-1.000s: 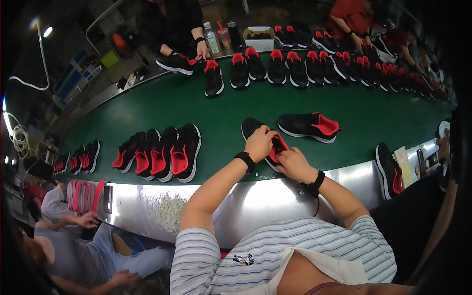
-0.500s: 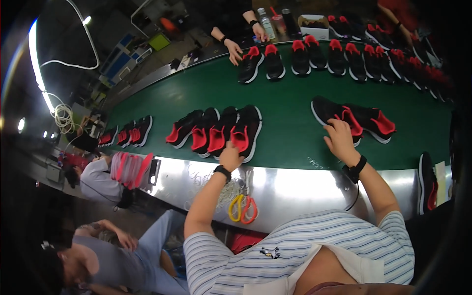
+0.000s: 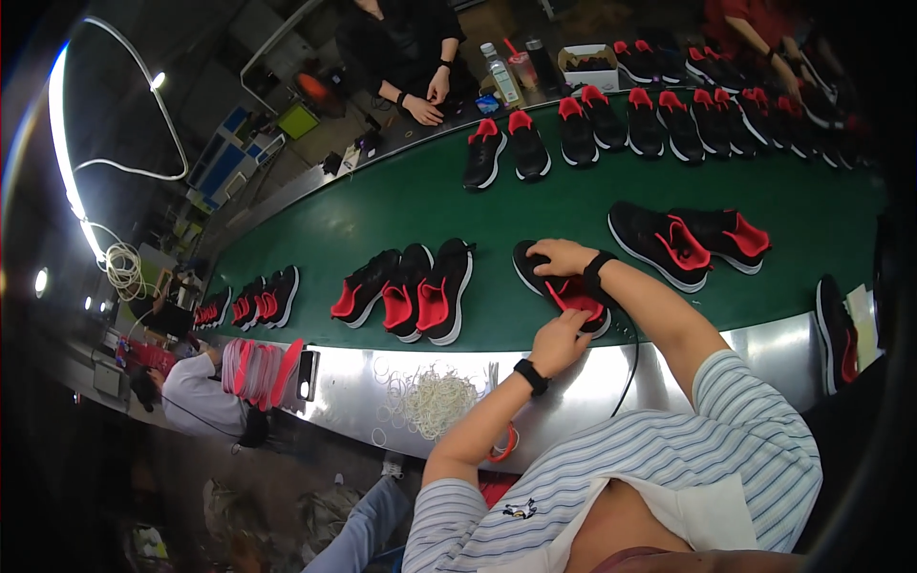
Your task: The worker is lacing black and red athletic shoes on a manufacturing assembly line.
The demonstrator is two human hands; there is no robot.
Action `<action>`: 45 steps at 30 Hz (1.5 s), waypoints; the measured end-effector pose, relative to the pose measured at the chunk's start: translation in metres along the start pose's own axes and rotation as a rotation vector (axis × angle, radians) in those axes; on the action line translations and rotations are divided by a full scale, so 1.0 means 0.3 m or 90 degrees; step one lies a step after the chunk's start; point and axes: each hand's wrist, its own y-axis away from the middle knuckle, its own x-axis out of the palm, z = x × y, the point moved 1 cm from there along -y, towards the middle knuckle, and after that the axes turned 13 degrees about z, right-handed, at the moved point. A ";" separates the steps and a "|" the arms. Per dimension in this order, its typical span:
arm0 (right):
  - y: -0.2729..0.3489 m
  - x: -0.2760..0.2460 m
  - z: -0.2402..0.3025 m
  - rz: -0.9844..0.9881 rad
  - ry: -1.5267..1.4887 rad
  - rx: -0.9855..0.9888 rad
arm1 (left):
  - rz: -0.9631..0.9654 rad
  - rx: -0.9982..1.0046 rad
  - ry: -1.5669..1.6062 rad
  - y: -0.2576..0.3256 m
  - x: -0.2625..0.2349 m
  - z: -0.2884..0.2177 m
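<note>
Left: three black-and-red shoes [image 3: 406, 291] stand side by side on the smooth green belt [image 3: 382, 215], with pale elastic loops [image 3: 430, 399] heaped on the steel ledge. We see the left hand [image 3: 559, 342] pinching the red lining of the shoe [image 3: 564, 286] at the belt's near edge; the right hand [image 3: 564, 256] is spread over its toe (mesh upper, soft). A loose grip could let it tip.

1 black shoe [image 3: 559, 286] with a red lining, lying on its side near the front edge of the green worktop [image 3: 382, 220], toe toward my left, between my 2 hands.
</note>
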 end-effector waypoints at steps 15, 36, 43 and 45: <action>0.378 0.006 0.110 -0.197 -0.273 0.027 | -0.111 0.039 -0.063 -0.252 -0.222 0.210; 0.186 0.197 0.045 -0.138 0.211 0.029 | -0.155 0.004 0.022 -0.214 -0.145 0.148; 0.357 0.197 0.209 -0.199 0.364 0.036 | 0.039 0.106 0.038 -0.049 -0.125 0.166; 0.352 0.190 0.179 -0.117 0.398 0.085 | 0.013 0.138 0.035 -0.002 -0.130 0.169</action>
